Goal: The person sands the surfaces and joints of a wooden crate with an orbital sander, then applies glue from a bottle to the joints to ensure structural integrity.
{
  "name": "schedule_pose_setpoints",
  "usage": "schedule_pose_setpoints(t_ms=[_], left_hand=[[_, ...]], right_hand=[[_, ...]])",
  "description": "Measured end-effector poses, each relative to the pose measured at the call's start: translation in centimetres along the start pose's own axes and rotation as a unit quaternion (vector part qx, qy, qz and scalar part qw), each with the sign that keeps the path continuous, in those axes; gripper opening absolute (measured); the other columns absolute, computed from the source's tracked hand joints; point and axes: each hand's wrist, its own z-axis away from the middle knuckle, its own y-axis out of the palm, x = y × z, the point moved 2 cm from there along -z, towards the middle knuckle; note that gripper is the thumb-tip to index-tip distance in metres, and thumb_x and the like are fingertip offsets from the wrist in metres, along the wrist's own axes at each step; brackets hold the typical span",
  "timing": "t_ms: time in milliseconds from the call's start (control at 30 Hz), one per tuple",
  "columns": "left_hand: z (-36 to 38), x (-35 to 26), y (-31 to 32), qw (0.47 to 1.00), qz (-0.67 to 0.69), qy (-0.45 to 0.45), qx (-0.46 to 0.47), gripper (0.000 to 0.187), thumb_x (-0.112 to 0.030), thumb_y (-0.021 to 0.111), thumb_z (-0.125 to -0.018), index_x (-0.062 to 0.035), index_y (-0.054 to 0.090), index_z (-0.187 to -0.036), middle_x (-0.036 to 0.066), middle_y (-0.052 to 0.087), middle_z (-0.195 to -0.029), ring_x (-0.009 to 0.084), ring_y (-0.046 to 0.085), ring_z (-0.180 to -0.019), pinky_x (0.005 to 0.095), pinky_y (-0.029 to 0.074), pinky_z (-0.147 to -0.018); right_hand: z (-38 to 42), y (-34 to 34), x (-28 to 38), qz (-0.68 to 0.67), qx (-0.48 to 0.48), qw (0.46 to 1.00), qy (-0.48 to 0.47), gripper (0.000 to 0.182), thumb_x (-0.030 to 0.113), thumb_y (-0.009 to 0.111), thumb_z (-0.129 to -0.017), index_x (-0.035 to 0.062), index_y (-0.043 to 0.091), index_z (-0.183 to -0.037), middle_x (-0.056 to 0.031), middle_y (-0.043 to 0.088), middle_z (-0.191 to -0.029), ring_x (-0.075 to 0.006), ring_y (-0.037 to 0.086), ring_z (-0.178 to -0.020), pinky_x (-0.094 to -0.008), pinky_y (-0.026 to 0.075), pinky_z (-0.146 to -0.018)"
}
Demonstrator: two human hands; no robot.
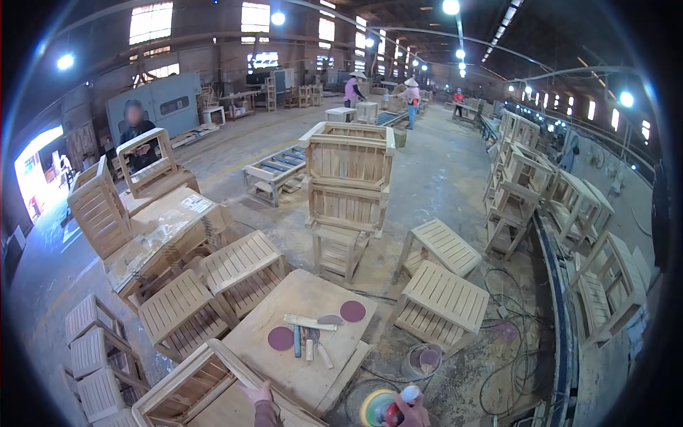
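Note:
At the bottom of the view, my left hand holds the near rail of a slatted wooden side table, which lies tipped over on the workbench's left part. My right hand is closed around a red disc sander. Its round pad, yellow and green, faces left, apart from the wood. On the workbench lie two dark red sanding discs, a greyish disc, a pale wood strip and several short sticks.
Slatted tables stand left and right of the bench. A tall stack rises beyond it. A bucket and loose cables lie on the right floor. Another person stands at the left; others work far back.

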Motion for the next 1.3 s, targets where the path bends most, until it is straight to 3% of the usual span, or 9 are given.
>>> schedule_pose_setpoints(t_ms=[267, 367, 400, 433, 633, 1000, 1233, 1267, 1300], left_hand=[[-6.1, 2.3, -4.3, 0.992, 0.087, 0.013, 0.096, 0.072, -0.006, 0.074, -0.057, 0.0074, 0.043, -0.12, 0.015, 0.059, -0.101, 0.0263, 0.058, -0.091, 0.0366, 0.048, -0.082], [-10.7, 0.3, -14.1, 0.969, 0.083, 0.175, 0.156, 0.02, -0.013, 0.064, -0.065, 0.0013, 0.064, -0.079, 0.005, 0.06, -0.082, 0.0181, 0.056, -0.069, 0.0313, 0.049, -0.062], [-10.7, -2.9, -18.9, 0.969, 0.038, 0.144, 0.198, 0.03, -0.029, 0.06, -0.073, -0.0009, 0.063, -0.083, 0.005, 0.059, -0.078, 0.0173, 0.055, -0.064, 0.0279, 0.047, -0.056], [-9.6, -4.9, -22.4, 0.957, 0.129, -0.015, 0.26, 0.06, -0.042, 0.062, -0.078, -0.003, 0.052, -0.122, 0.023, 0.052, -0.117, 0.0365, 0.048, -0.104, 0.0446, 0.043, -0.089], [-2.3, -11.1, -36.8, 0.874, 0.378, -0.013, 0.304, 0.05, -0.042, 0.051, -0.079, -0.004, 0.053, -0.112, 0.006, 0.054, -0.074, 0.0165, 0.054, -0.063, 0.0282, 0.046, -0.055], [-2.1, 1.2, -34.8, 0.781, 0.549, -0.021, 0.297, 0.067, -0.035, 0.051, -0.077, -0.0021, 0.035, -0.133, 0.011, 0.049, -0.084, 0.0182, 0.05, -0.065, 0.0323, 0.043, -0.06], [-1.6, 1.2, -36.1, 0.841, 0.473, -0.081, 0.25, 0.066, -0.03, 0.054, -0.079, 0.0036, 0.033, -0.132, 0.022, 0.052, -0.112, 0.028, 0.058, -0.092, 0.0383, 0.048, -0.079], [-1.5, 1.0, -37.2, 0.974, 0.174, 0.119, 0.082, 0.064, -0.023, 0.056, -0.078, 0.0037, 0.034, -0.131, 0.023, 0.048, -0.12, 0.0305, 0.053, -0.103, 0.0389, 0.044, -0.088], [-0.8, 0.3, -37.6, 0.936, -0.153, 0.299, -0.102, 0.063, -0.015, 0.059, -0.076, 0.0038, 0.035, -0.131, 0.024, 0.044, -0.127, 0.0331, 0.048, -0.114, 0.0396, 0.04, -0.096]], right_hand=[[3.5, -2.5, -0.9, 0.119, -0.169, 0.976, 0.065, 0.081, 0.037, 0.08, -0.052, 0.0092, 0.051, -0.123, -0.0247, 0.052, -0.101, -0.0416, 0.053, -0.097, -0.0468, 0.05, -0.076], [3.3, -2.0, -4.0, 0.112, -0.195, 0.974, 0.019, 0.084, 0.033, 0.079, -0.052, 0.0137, 0.047, -0.128, -0.0281, 0.041, -0.119, -0.0417, 0.054, -0.1, -0.0459, 0.051, -0.076], [3.2, -2.1, -3.9, 0.105, -0.194, 0.975, 0.017, 0.077, 0.029, 0.079, -0.053, 0.0155, 0.052, -0.124, -0.0278, 0.038, -0.125, -0.0394, 0.055, -0.102, -0.042, 0.054, -0.072], [3.0, -2.3, -3.6, 0.101, -0.186, 0.977, 0.023, 0.077, 0.029, 0.079, -0.053, 0.0155, 0.052, -0.124, -0.0278, 0.038, -0.125, -0.0394, 0.055, -0.102, -0.042, 0.054, -0.072], [-0.1, -2.2, 2.4, 0.077, -0.168, 0.983, -0.017, 0.086, 0.021, 0.079, -0.052, 0.0159, 0.046, -0.131, -0.0282, 0.032, -0.13, -0.0406, 0.055, -0.102, -0.0419, 0.049, -0.085], [0.1, 0.8, 11.1, 0.031, -0.177, 0.972, -0.15, 0.096, 0.012, 0.08, -0.048, 0.0124, 0.041, -0.136, -0.028, 0.025, -0.139, -0.0419, 0.031, -0.127, -0.0455, 0.031, -0.104], [-0.9, -2.1, 14.9, 0.027, -0.128, 0.955, -0.267, 0.09, 0.017, 0.079, -0.051, 0.0111, 0.044, -0.133, -0.0273, 0.024, -0.14, -0.0424, 0.03, -0.128, -0.0472, 0.032, -0.101], [-1.1, -2.7, 15.8, 0.017, -0.104, 0.951, -0.29, 0.089, 0.019, 0.079, -0.051, 0.0111, 0.045, -0.133, -0.0277, 0.024, -0.14, -0.0421, 0.03, -0.128, -0.047, 0.032, -0.101], [-1.3, -3.3, 16.7, 0.029, -0.107, 0.941, -0.318, 0.087, 0.021, 0.079, -0.051, 0.0108, 0.047, -0.131, -0.0285, 0.026, -0.138, -0.042, 0.037, -0.124, -0.0462, 0.037, -0.097]])
